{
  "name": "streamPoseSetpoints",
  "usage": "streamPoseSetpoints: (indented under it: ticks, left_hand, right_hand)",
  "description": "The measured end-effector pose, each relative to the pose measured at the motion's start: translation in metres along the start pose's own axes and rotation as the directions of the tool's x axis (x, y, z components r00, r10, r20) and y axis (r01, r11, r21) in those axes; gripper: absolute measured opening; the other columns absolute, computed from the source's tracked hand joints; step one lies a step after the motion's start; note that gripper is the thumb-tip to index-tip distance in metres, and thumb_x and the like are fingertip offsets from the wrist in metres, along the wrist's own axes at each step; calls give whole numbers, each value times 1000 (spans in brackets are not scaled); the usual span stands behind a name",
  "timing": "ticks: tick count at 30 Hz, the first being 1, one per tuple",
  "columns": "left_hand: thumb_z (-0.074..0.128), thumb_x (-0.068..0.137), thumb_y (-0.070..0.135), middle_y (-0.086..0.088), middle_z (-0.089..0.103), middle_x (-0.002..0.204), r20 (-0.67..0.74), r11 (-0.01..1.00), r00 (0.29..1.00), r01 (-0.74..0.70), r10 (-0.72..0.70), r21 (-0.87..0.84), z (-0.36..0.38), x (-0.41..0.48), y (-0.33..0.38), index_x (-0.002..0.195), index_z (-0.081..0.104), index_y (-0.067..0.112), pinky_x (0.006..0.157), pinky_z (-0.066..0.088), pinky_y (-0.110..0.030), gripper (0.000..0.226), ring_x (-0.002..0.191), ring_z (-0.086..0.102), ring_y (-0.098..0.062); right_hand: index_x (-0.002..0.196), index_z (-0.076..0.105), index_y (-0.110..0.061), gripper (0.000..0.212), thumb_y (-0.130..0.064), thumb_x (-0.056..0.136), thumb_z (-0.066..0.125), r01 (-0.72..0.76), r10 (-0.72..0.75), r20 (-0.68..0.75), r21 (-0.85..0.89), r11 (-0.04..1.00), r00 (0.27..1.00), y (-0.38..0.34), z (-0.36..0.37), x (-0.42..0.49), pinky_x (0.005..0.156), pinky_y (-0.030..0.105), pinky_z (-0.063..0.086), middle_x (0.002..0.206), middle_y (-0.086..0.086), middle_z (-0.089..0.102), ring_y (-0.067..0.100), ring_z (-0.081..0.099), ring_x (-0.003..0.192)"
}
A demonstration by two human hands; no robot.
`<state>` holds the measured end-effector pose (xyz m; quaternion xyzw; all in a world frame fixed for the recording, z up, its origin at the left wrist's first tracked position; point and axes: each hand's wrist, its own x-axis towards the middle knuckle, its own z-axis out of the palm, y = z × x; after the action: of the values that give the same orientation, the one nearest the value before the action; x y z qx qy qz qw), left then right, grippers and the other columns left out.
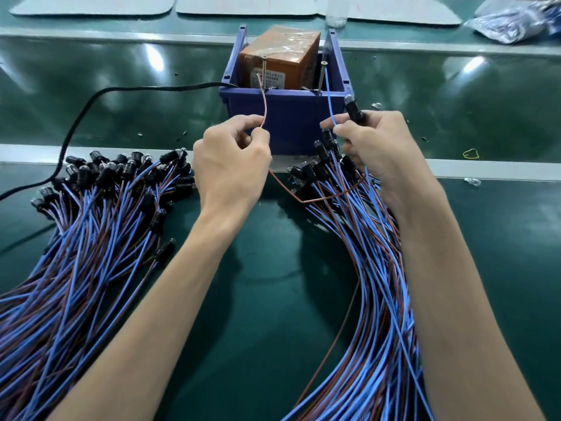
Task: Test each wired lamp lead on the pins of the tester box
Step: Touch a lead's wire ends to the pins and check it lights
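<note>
a heap of leads [100, 208] lies left, likely set aside. left grip [230, 165] pinches the brown wire [264, 107], lifting its tip to the left pin [265, 71] of the tester box [282, 123]; right grip [373, 147] pinches the blue wire [329, 98] against the right pin [321, 75], lamp [353, 109] tucked in too, probably to complete the circuit.

- A factory test bench: a green work mat [267, 299] lies under the blue bin [291, 123].
- Left and right of the bin, 2 heaps of identical lamp leads [91, 226].
- Behind it, grey trays [243, 4] and bagged parts [516, 21].
</note>
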<state>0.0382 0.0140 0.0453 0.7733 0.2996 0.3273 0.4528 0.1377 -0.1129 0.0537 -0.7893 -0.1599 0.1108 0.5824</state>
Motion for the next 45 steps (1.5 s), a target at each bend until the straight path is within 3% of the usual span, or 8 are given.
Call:
streamPoseSetpoints:
  ticks: [17, 23, 26, 30, 32, 35, 41, 45]
  left_hand:
    - [51, 74, 28, 4, 66, 63, 31, 997, 997, -77, 78, -26, 4, -9, 7, 93, 76, 23, 78, 53, -35, 32, 69, 66, -22]
    - [51, 74, 27, -3, 67, 64, 30, 994, 995, -95, 96, -47, 5, -10, 7, 93, 76, 22, 75, 53, -36, 32, 67, 65, -25]
    - [51, 74, 26, -3, 65, 62, 44, 993, 993, -108, 110, -50, 6, -11, 7, 94, 76, 22, 75, 53, -36, 32, 67, 65, -25]
    - [50, 75, 27, -1, 65, 61, 50, 993, 993, -108, 110, -44, 7, -11, 6, 95, 76, 22, 75, 53, -35, 33, 66, 65, -24]
    - [50, 75, 27, -1, 65, 62, 55, 993, 993, -106, 109, -50, 7, -10, 6, 96, 76, 22, 76, 53, -36, 34, 67, 66, -24]
    - [50, 75, 28, 1, 65, 62, 65, 993, 992, -102, 105, -51, 6, -10, 5, 99, 76, 21, 76, 54, -35, 36, 68, 66, -24]
    - [51, 75, 28, 2, 65, 61, 65, 994, 993, -95, 98, -49, 5, -10, 5, 99, 76, 22, 75, 54, -35, 35, 67, 66, -23]
    - [51, 75, 28, 3, 64, 60, 62, 994, 993, -99, 101, -44, 5, -10, 5, 99, 76, 22, 75, 54, -35, 34, 66, 66, -23]
  right_hand:
    - [76, 75, -19, 19, -18, 85, 58, 2, -1, 23, -58, 998, 1000, -1, -4, 0, 40, 8, 26, 38, -15, 39, 2, 36, 36]
    - [85, 71, -2, 18, -11, 85, 55, -41, 41, -15, -3, 999, 999, -2, -5, 0, 40, 9, 26, 35, -14, 36, 4, 32, 34]
    - [79, 69, -5, 18, -8, 85, 53, -64, 64, -34, 17, 998, 997, -4, -4, 0, 40, 12, 26, 34, -13, 35, 4, 30, 35]
    - [95, 66, 12, 25, -7, 85, 54, -81, 83, -59, 26, 996, 995, -3, -5, 2, 40, 14, 25, 35, -12, 34, 4, 29, 36]
    - [84, 67, 9, 21, -8, 84, 54, -82, 82, -81, 1, 997, 993, -3, -5, 2, 42, 16, 25, 35, -12, 35, 5, 30, 37]
    - [61, 55, -14, 22, -9, 82, 53, -85, 79, -117, -49, 995, 990, -3, -4, 1, 46, 18, 27, 33, -12, 39, 3, 34, 35]
    - [86, 70, -2, 19, -13, 83, 54, -95, 86, -130, -60, 994, 988, -1, -6, 1, 53, 21, 31, 32, -12, 41, 3, 41, 41]
    - [81, 68, -3, 16, -14, 82, 55, -92, 84, -124, -53, 994, 989, -2, -7, 0, 53, 22, 28, 33, -12, 42, 4, 39, 42]
